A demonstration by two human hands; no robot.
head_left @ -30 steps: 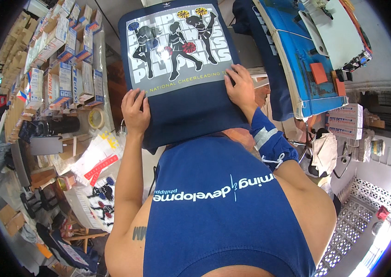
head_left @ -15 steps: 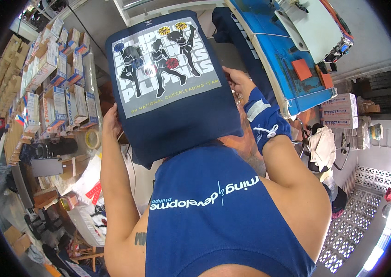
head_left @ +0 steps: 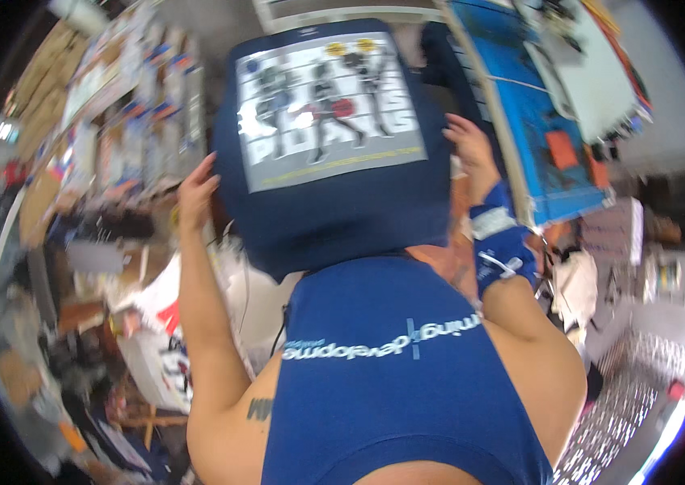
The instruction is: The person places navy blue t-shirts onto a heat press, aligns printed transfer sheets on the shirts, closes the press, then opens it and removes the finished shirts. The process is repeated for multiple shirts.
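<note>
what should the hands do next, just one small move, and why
Probably smooth the navy cloth gently outward at its sides: the left hand and right hand are beside its opposite edges, and its lower edge slants, dipping further at the left. Blur hides whether either hand touches it.

Free room over navy shirt (head_left: 342, 198), blue table (head_left: 524, 121) as obstacle rightward

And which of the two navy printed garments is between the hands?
The left navy garment, its grey cheerleader print facing up, flanked by left hand and right hand. The other navy garment sits right of it, beside the blue tabletop.
</note>
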